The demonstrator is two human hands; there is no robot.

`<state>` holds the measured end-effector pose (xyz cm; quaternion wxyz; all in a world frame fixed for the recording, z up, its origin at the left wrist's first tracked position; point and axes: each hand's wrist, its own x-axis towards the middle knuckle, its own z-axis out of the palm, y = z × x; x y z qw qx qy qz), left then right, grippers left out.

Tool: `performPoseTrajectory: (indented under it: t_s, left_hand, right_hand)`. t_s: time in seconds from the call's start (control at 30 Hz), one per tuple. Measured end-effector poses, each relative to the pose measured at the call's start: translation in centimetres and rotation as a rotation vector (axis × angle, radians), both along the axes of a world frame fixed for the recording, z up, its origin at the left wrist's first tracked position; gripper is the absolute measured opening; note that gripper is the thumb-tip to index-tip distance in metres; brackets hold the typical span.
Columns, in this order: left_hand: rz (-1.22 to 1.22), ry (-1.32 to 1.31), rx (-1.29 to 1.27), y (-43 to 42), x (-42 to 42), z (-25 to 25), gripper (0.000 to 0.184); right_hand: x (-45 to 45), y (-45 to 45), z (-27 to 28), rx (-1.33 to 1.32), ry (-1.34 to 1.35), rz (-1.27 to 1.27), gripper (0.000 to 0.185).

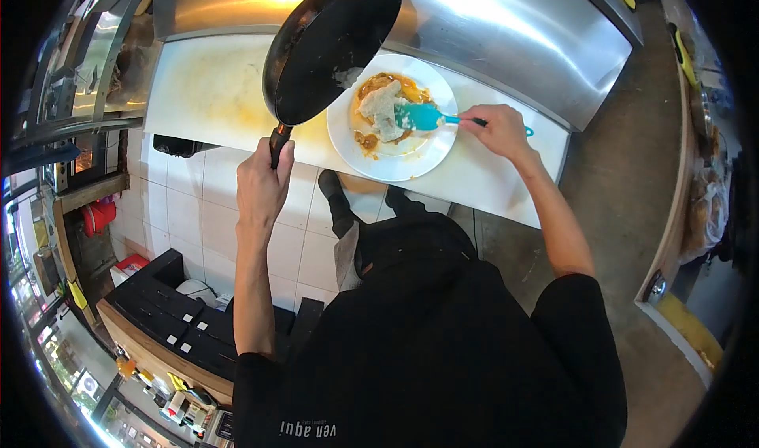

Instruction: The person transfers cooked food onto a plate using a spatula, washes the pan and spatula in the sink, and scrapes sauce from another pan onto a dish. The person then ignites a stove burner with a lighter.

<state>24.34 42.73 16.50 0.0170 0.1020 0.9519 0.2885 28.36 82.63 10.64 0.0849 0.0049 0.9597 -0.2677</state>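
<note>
My left hand (265, 181) is wrapped round the handle of a black frying pan (328, 53), which is tilted beside and partly over a white plate (431, 152). A little pale food clings to the pan's edge nearest the plate. On the plate lie a pale, soft mass of food (381, 104) and orange-brown sauce (368, 141). My right hand (496, 129) grips the dark part of a teal spatula (423, 117), its blade touching the pale food. The plate rests on a long white board (213, 77).
A steel surface (506, 37) runs behind the board. At the lower left stands a black counter (170, 306), with a red container (99, 215) above it. A wooden-edged counter (672, 211) is at the right. White floor tiles (221, 183) show below the board.
</note>
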Motion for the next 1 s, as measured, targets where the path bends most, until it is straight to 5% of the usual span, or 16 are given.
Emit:
performPoseTrajectory:
  t_s: [0.5, 0.57, 0.8, 0.87, 1.0]
  left_hand:
    - [-0.047, -0.017, -0.013, 0.8, 1.4, -0.7, 0.029]
    - [-0.047, -0.011, -0.017, 0.7, 1.4, -1.1, 0.029]
    - [-0.112, -0.037, -0.036, 1.6, 1.9, -1.3, 0.028]
    - [-0.136, -0.023, -0.054, 2.1, 1.9, -1.2, 0.029]
    - [-0.198, 0.031, -0.173, 3.3, 2.0, -0.4, 0.030]
  right_hand:
    - [-1.5, -2.7, 0.6, 0.060, 0.102, 0.003, 0.013]
    - [-1.6, -2.6, 0.1, 0.122, 0.118, 0.149, 0.013]
    - [-1.8, -0.8, 7.7, 0.122, 0.466, 0.111, 0.008]
    - [-3.1, -0.8, 9.7, 0.400, 0.578, 0.211, 0.006]
    - [-4.6, -3.0, 10.9, 0.457, 0.587, 0.231, 0.007]
